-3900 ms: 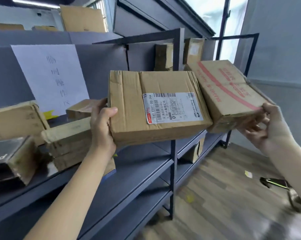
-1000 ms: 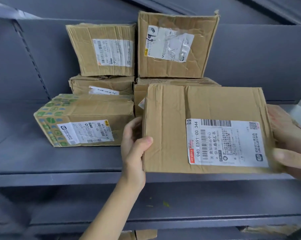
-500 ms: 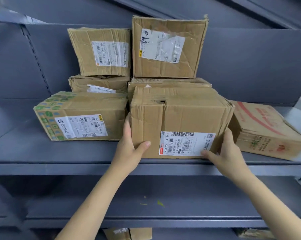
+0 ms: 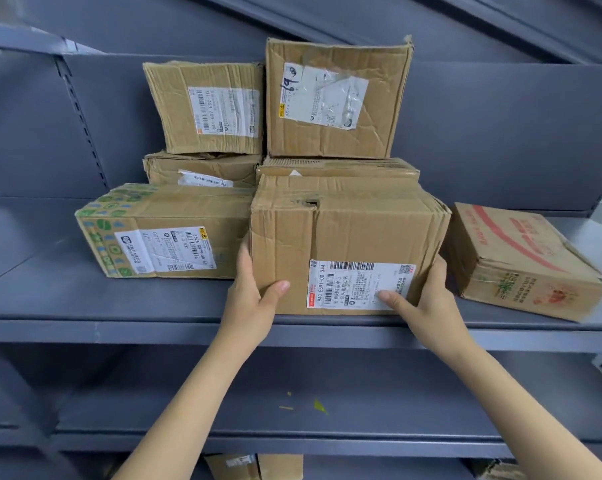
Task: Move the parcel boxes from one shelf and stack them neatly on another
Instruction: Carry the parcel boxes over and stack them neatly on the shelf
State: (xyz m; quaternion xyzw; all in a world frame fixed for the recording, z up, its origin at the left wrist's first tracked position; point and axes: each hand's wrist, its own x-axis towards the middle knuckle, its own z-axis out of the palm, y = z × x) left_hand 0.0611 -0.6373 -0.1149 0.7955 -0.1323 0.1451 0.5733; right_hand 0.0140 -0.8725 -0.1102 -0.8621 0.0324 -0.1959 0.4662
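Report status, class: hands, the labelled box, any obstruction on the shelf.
Left hand and right hand grip the labelled box by its sides. Box down on the shelf, front row. Red-striped box sits askew to its right, apart.

Soft, even, cool light with faint shadows; wide-angle bending at edges, slight blur at the right.

Bare shelf (image 4: 50, 292) lies open at the left of the frame, as far as the green-printed box (image 4: 161, 230). That box touches the labelled box (image 4: 344, 244) at centre, leaving only a narrow gap where the left hand (image 4: 251, 299) sits. To the right, a slim gap separates the labelled box from the red-striped box (image 4: 521, 261); the right hand (image 4: 427, 306) fills it. Behind, stacked boxes (image 4: 330, 98) block the back wall. The lower shelf (image 4: 327, 403) is open.
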